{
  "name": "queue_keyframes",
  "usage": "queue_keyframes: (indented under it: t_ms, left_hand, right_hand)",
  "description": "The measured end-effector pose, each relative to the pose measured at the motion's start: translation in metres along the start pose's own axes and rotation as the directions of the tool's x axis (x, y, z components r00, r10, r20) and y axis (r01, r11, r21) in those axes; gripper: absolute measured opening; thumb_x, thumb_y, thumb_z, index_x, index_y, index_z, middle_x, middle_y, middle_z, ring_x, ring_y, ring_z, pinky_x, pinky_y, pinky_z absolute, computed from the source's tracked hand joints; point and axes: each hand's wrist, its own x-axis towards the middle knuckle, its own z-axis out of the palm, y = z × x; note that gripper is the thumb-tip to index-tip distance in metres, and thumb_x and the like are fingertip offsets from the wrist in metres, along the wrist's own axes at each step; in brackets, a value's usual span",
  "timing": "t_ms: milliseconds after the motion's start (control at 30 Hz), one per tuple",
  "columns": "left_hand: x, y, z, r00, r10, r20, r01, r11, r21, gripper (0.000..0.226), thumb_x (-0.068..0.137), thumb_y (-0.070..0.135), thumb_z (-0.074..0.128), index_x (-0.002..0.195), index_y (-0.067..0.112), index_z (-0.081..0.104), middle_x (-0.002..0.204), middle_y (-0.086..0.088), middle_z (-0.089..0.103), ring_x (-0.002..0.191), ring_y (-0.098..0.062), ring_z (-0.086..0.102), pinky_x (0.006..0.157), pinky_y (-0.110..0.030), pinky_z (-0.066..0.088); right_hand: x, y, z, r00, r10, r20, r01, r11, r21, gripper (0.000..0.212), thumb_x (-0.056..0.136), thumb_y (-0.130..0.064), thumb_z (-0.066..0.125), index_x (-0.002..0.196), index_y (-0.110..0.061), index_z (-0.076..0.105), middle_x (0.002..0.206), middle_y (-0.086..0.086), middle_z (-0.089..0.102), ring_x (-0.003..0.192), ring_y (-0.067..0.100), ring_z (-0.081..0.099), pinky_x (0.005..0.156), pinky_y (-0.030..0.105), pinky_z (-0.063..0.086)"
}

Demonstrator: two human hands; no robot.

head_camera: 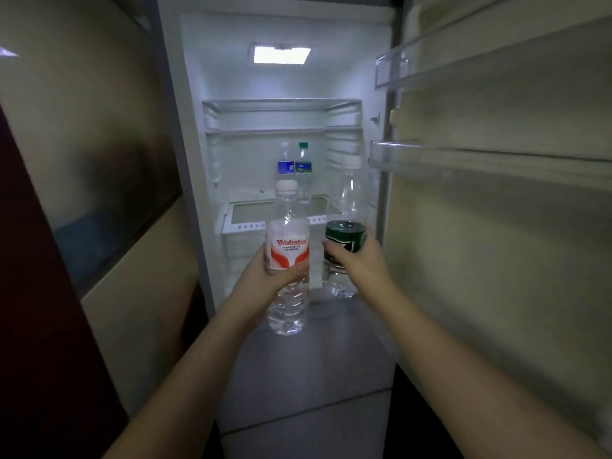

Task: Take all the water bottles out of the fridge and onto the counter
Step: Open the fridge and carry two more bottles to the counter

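Observation:
The fridge (198, 144) stands open in front of me. My left hand (265, 270) is shut on a clear bottle with a red and white label (287, 250), held upright just outside the fridge. My right hand (354, 256) is shut on a clear bottle with a dark green label (347, 200), upright beside the first. On a shelf deep inside stand two more bottles, close together: one with a blue label (285, 167) and one with a green cap (303, 167).
The open fridge door (496, 226) fills the right side, with clear door racks (390, 71) jutting toward the opening. A beige cabinet wall (99, 160) lies to the left. Glass shelves (281, 106) sit above the bottles.

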Motion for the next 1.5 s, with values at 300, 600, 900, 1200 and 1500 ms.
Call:
queue_keyframes:
  t_ms: [300,600,900,1200,1500]
  left_hand:
    - [-0.060,0.007,0.048,0.971,-0.006,0.237,0.029,0.995,-0.091,0.094,0.044,0.047,0.095,0.122,0.011,0.058,0.111,-0.011,0.073,0.104,-0.030,0.069,0.085,-0.037,0.057]
    - [-0.149,0.015,0.092,0.939,-0.012,0.344,0.076,0.982,-0.173,0.104,0.040,0.048,0.097,0.125,0.003,0.057,0.114,-0.019,0.071,0.107,-0.036,0.067,0.089,-0.041,0.056]
    - [-0.246,0.035,0.171,0.889,-0.032,0.456,0.128,0.975,-0.182,0.098,0.042,0.049,0.096,0.121,0.003,0.060,0.111,-0.019,0.072,0.103,-0.034,0.069,0.084,-0.037,0.057]
    - [-0.331,0.055,0.277,0.801,-0.036,0.598,0.180,0.966,-0.183,0.097,0.041,0.051,0.095,0.119,0.005,0.060,0.107,-0.016,0.074,0.100,-0.030,0.071,0.081,-0.033,0.057]
    - [-0.392,0.065,0.400,0.644,0.000,0.765,0.217,0.959,-0.183,0.094,0.042,0.055,0.093,0.116,0.007,0.062,0.106,-0.015,0.073,0.097,-0.029,0.071,0.079,-0.032,0.059]
  right_hand:
    - [-0.110,-0.040,-0.078,0.996,0.048,-0.072,-0.053,0.996,-0.070,0.043,0.076,-0.009,0.080,0.110,-0.021,0.056,0.097,-0.005,0.067,0.078,-0.004,0.065,0.066,0.012,0.051]
    - [-0.224,-0.083,-0.140,0.977,0.054,-0.208,-0.076,0.992,-0.096,0.044,0.073,-0.016,0.083,0.105,-0.031,0.056,0.095,-0.015,0.068,0.082,-0.010,0.063,0.069,0.008,0.047]
    - [-0.339,-0.111,-0.218,0.958,0.136,-0.252,-0.170,0.978,-0.118,0.051,0.072,-0.023,0.085,0.113,-0.035,0.056,0.106,-0.012,0.070,0.099,0.004,0.066,0.093,0.037,0.054]
    - [-0.454,-0.150,-0.311,0.896,0.143,-0.420,-0.240,0.952,-0.189,0.047,0.074,-0.023,0.083,0.108,-0.039,0.055,0.100,-0.016,0.069,0.093,-0.004,0.065,0.082,0.020,0.051]
    - [-0.558,-0.173,-0.408,0.734,0.113,-0.670,-0.325,0.924,-0.200,0.054,0.068,-0.033,0.082,0.115,-0.035,0.056,0.104,-0.013,0.070,0.098,0.004,0.067,0.087,0.032,0.053]
